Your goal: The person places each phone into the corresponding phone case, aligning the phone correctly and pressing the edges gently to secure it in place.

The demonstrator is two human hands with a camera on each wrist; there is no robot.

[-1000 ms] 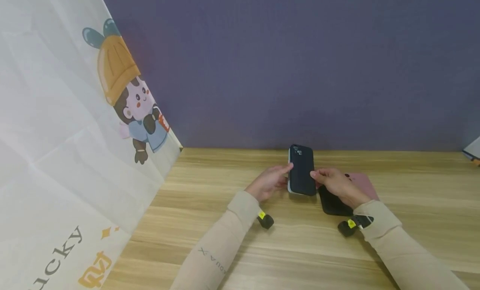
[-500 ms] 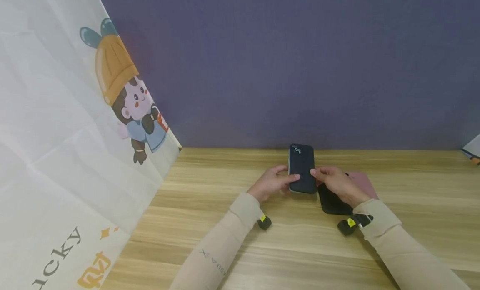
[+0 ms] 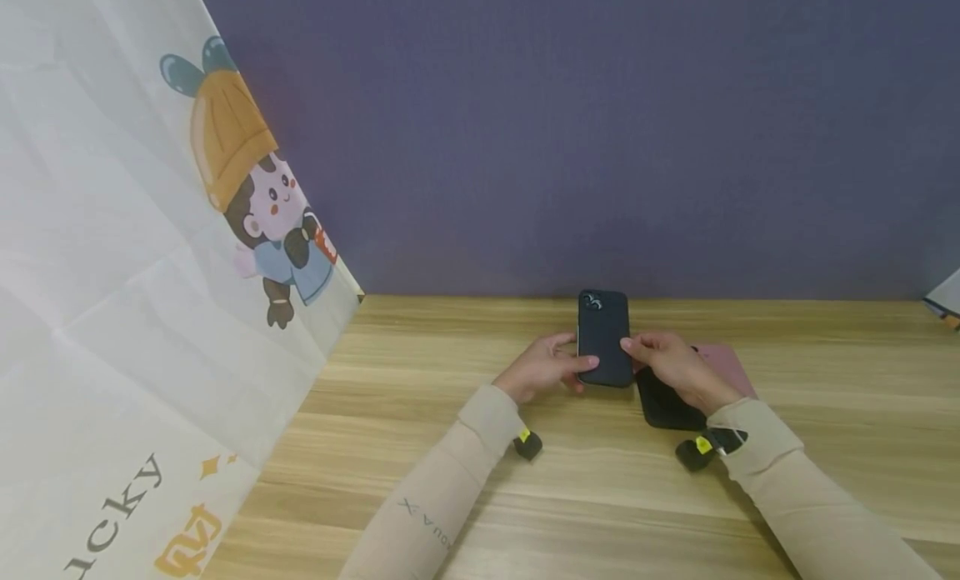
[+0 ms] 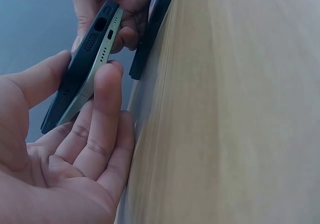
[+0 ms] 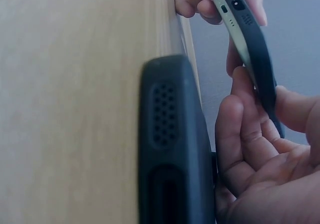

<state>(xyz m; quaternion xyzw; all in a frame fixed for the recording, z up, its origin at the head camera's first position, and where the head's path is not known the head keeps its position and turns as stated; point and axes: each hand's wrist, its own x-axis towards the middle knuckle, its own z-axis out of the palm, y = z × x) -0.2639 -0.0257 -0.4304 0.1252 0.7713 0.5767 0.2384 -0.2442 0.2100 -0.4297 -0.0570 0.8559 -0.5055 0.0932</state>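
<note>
A black phone case (image 3: 604, 338) with a camera cutout lies over the back of a pale green phone (image 4: 102, 54). At the bottom end, in both wrist views, a wedge-shaped gap parts case and phone. My left hand (image 3: 542, 367) pinches them from the left, thumb on the case and curled fingers under the phone (image 5: 232, 29). From the right, my right hand (image 3: 678, 367) holds the other long edge between thumb and fingers. The phone's screen side is hidden in the head view. Both are held tilted just above the table.
Beneath my right hand lies another black phone case (image 3: 663, 403), partly over a pink phone-shaped item (image 3: 727, 367) on the wooden table (image 3: 585, 513). Behind rises a dark blue-grey panel (image 3: 600, 147). A white printed sheet (image 3: 112, 272) stands at the left.
My left thumb has moved from the left edge onto the case's back and slid slightly down. Less of the phone's pale edge shows. My right hand has barely moved.
</note>
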